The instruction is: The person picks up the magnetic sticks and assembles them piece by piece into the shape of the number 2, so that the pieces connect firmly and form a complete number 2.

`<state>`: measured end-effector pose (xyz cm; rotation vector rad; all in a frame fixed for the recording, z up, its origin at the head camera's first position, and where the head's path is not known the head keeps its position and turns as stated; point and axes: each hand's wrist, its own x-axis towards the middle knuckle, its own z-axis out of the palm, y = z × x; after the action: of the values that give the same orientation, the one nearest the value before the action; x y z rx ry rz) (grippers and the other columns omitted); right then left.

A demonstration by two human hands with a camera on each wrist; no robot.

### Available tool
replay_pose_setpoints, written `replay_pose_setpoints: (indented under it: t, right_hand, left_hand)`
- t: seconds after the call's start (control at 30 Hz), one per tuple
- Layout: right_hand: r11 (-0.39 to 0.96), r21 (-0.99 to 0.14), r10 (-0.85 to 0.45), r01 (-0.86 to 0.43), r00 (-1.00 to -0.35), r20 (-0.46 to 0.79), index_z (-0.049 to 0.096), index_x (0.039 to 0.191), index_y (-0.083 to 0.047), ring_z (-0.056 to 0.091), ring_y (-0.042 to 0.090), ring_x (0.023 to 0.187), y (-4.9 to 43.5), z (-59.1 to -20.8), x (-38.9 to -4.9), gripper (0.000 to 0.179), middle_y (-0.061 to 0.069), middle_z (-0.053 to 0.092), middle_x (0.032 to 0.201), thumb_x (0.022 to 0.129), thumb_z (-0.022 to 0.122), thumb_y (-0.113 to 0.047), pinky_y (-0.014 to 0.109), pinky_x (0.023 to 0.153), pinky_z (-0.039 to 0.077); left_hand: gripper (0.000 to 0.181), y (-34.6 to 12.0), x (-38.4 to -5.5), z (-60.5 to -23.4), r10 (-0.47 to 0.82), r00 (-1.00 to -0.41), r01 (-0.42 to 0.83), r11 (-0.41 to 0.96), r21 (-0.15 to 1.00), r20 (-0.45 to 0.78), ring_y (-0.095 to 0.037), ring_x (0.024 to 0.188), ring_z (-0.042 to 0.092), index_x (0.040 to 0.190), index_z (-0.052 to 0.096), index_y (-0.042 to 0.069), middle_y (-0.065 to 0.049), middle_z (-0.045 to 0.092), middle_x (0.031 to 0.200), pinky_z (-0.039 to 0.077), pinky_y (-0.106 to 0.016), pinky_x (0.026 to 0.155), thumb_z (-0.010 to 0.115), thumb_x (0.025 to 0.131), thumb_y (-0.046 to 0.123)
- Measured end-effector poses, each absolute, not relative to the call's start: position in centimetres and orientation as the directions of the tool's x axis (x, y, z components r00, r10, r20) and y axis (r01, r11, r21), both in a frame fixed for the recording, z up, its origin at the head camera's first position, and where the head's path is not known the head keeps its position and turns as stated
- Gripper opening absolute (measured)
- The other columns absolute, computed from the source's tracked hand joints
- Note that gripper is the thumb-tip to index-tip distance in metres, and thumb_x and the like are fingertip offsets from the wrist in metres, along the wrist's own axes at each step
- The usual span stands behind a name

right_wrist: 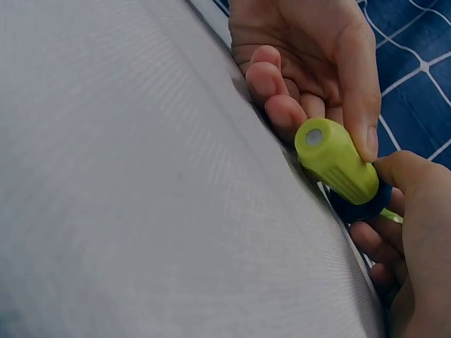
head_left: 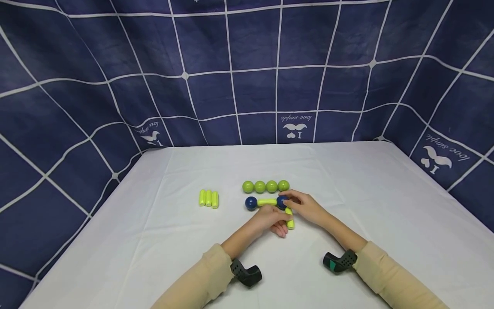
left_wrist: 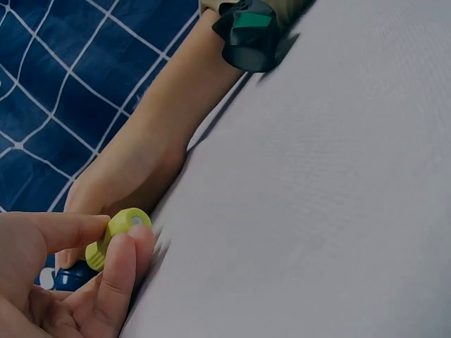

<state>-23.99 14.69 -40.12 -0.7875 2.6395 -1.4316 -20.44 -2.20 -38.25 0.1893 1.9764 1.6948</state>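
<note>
Between thumb and fingers, my left hand (head_left: 270, 219) pinches a yellow-green rod (head_left: 290, 224) with a round grey inset (right_wrist: 313, 137) at its near end. The rod's far end meets a dark blue ball (head_left: 281, 201), which my right hand (head_left: 307, 209) holds with thumb and fingers. From this ball a second yellow-green rod (head_left: 267, 201) runs left to another dark blue ball (head_left: 251, 203), forming a row on the table. In the right wrist view, the held rod (right_wrist: 338, 165) stands out from the blue ball (right_wrist: 359, 210), which the fingers partly cover.
Several green balls (head_left: 260, 186) line up just behind the blue balls. Three loose yellow-green rods (head_left: 209, 198) lie side by side to the left. A white cloth covers the table (head_left: 173, 257); a dark blue checked curtain (head_left: 251, 90) hangs behind and at both sides.
</note>
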Motion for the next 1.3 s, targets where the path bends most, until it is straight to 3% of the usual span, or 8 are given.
replay_pose_setpoints:
  t: [0.5, 0.83, 1.1, 1.2, 1.3]
  right_hand:
    - [0.466, -0.795, -0.434, -0.388, -0.883, 0.177, 0.053, 0.123, -0.006, 0.056, 0.018, 0.1, 14.7, -40.0, -24.0, 0.035, 0.014, 0.058, 0.118, 0.094, 0.048, -0.025, 0.024, 0.083, 0.045]
    - [0.474, -0.786, -0.431, -0.398, -0.883, 0.187, 0.055, 0.121, -0.005, 0.051, 0.009, 0.081, 14.8, -40.2, -24.2, 0.036, 0.01, 0.062, 0.099, 0.09, 0.055, -0.024, 0.02, 0.069, 0.043]
    - [0.478, -0.778, -0.432, -0.407, -0.88, 0.195, 0.056, 0.12, -0.006, 0.047, 0.01, 0.075, 14.9, -40.2, -24.3, 0.035, 0.006, 0.059, 0.091, 0.089, 0.057, -0.023, 0.02, 0.065, 0.041]
    - [0.478, -0.778, -0.435, -0.409, -0.879, 0.195, 0.055, 0.121, -0.005, 0.047, 0.011, 0.076, 14.9, -40.1, -24.3, 0.036, 0.007, 0.059, 0.092, 0.09, 0.056, -0.023, 0.02, 0.065, 0.041]
    - [0.482, -0.786, -0.428, -0.387, -0.887, 0.174, 0.053, 0.123, -0.003, 0.047, 0.012, 0.078, 14.8, -39.7, -24.0, 0.037, 0.009, 0.059, 0.094, 0.091, 0.054, -0.02, 0.02, 0.066, 0.04]
  left_hand:
    - [0.023, -2.1, -20.3, -38.3, 0.396, -0.877, -0.215, 0.183, 0.959, -0.272, -0.007, 0.037, 0.053, 0.071, 0.06, -0.004, -0.002, 0.055, 0.048, 0.044, -0.016, 0.04, 0.059, 0.085, 0.015]
    - [0.022, -2.5, -20.4, -38.2, 0.407, -0.875, -0.192, 0.201, 0.961, -0.26, -0.007, 0.037, 0.053, 0.072, 0.061, -0.006, -0.002, 0.054, 0.047, 0.044, -0.017, 0.039, 0.058, 0.084, 0.012]
    - [0.02, -2.8, -20.5, -38.1, 0.407, -0.871, -0.2, 0.217, 0.955, -0.275, -0.008, 0.038, 0.053, 0.07, 0.057, 0.001, -0.002, 0.055, 0.048, 0.045, -0.018, 0.039, 0.059, 0.085, 0.015]
    - [0.025, -3.4, -20.6, -37.9, 0.401, -0.88, -0.14, 0.293, 0.946, -0.255, -0.008, 0.036, 0.051, 0.071, 0.057, 0.002, -0.002, 0.054, 0.048, 0.043, -0.018, 0.038, 0.06, 0.085, 0.022]
    - [0.033, -4.2, -21.1, -37.4, 0.344, -0.93, 0.019, 0.399, 0.917, -0.13, -0.007, 0.035, 0.045, 0.072, 0.06, 0.002, 0.0, 0.052, 0.047, 0.038, -0.018, 0.036, 0.059, 0.086, 0.032]
